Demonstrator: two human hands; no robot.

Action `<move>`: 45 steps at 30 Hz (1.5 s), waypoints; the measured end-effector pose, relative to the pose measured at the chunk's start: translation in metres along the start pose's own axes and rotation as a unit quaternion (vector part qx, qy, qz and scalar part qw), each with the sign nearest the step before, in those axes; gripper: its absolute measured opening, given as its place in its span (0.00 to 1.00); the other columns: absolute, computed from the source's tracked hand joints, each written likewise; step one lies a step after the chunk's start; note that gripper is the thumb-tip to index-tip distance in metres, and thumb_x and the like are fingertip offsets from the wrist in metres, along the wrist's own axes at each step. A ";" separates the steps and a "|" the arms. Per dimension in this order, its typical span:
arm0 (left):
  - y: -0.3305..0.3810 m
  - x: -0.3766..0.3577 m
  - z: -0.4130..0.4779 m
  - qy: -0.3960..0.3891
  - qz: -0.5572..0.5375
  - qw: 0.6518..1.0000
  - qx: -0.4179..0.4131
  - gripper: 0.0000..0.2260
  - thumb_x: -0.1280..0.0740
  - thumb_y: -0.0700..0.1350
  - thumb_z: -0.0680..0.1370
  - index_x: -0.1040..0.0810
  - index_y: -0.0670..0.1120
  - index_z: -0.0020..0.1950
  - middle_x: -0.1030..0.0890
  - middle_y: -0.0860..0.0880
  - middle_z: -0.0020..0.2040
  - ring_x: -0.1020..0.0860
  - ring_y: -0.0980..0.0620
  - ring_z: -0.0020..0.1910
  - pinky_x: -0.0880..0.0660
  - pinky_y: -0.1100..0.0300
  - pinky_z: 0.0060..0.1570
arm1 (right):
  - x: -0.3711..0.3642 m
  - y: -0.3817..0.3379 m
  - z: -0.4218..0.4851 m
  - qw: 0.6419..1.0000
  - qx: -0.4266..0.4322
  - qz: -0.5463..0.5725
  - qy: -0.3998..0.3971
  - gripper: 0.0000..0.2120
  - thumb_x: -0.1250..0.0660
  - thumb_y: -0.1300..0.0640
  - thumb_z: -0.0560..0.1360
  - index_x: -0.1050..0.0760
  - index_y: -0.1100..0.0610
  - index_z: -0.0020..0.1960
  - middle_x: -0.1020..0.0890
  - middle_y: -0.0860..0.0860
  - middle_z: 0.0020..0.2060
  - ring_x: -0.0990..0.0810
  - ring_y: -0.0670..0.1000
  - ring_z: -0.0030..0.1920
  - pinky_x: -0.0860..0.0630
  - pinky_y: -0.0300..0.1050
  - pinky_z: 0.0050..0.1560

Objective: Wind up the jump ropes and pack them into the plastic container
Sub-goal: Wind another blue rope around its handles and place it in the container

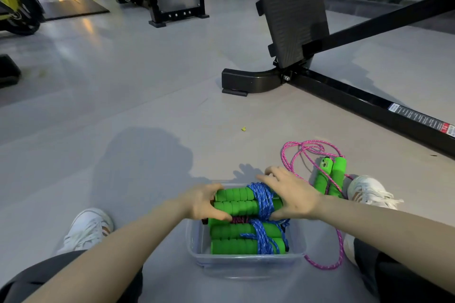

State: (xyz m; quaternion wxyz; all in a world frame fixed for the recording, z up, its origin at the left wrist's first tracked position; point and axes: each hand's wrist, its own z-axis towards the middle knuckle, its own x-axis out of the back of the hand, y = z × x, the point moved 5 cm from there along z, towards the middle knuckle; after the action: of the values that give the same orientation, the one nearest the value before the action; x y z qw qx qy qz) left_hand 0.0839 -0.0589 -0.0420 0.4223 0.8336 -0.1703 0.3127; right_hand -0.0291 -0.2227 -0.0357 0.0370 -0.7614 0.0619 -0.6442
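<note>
blue bundle gripped at both ends by left hand and right hand over box, packing step; next seat it flat, then wind pink rope.

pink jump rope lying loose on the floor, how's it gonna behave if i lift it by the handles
The pink jump rope will probably hang floppy: its cord lies in loose, crossing loops, so it may snag or tangle. The foam handles look light and grippy, though round, so they could roll if nudged.
</note>
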 end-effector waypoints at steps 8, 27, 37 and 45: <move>-0.015 0.012 0.002 -0.071 -0.107 0.988 0.081 0.36 0.24 0.45 0.70 0.39 0.44 0.72 0.19 0.43 0.41 0.20 0.53 0.33 0.21 0.64 0.43 | 0.004 0.000 -0.009 0.999 -0.016 0.042 0.028 0.37 0.29 0.42 0.66 0.38 0.55 0.68 0.28 0.52 0.62 0.30 0.53 0.63 0.30 0.48 0.62; -0.003 0.010 0.009 0.033 0.380 0.924 0.008 0.30 0.31 0.63 0.70 0.28 0.44 0.63 0.26 0.44 0.58 0.26 0.45 0.58 0.28 0.52 0.50 | -0.029 -0.004 -0.027 0.998 0.020 -0.061 0.013 0.35 0.64 0.43 0.74 0.40 0.60 0.72 0.30 0.55 0.56 0.29 0.54 0.54 0.29 0.48 0.59; 0.009 0.009 -0.001 0.055 0.357 0.927 -0.101 0.26 0.34 0.59 0.74 0.27 0.40 0.62 0.29 0.44 0.59 0.30 0.46 0.58 0.31 0.54 0.52 | -0.026 -0.002 -0.020 0.990 0.029 -0.140 -0.009 0.26 0.50 0.45 0.73 0.21 0.59 0.56 0.19 0.50 0.45 0.20 0.49 0.43 0.21 0.41 0.45; 0.012 -0.003 0.008 0.051 0.346 0.935 -0.059 0.23 0.31 0.52 0.75 0.29 0.40 0.63 0.26 0.43 0.60 0.30 0.47 0.60 0.33 0.57 0.56 | -0.036 -0.010 -0.022 0.998 -0.023 -0.036 -0.056 0.27 0.50 0.48 0.81 0.49 0.60 0.76 0.36 0.54 0.65 0.33 0.54 0.63 0.35 0.46 0.65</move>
State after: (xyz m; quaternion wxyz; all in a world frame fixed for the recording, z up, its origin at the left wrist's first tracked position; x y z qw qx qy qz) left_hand 0.0785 -0.0720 -0.0402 0.3451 0.6796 -0.4444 0.4707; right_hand -0.0558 -0.2075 -0.0656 -0.0007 -0.7985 0.0471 -0.6001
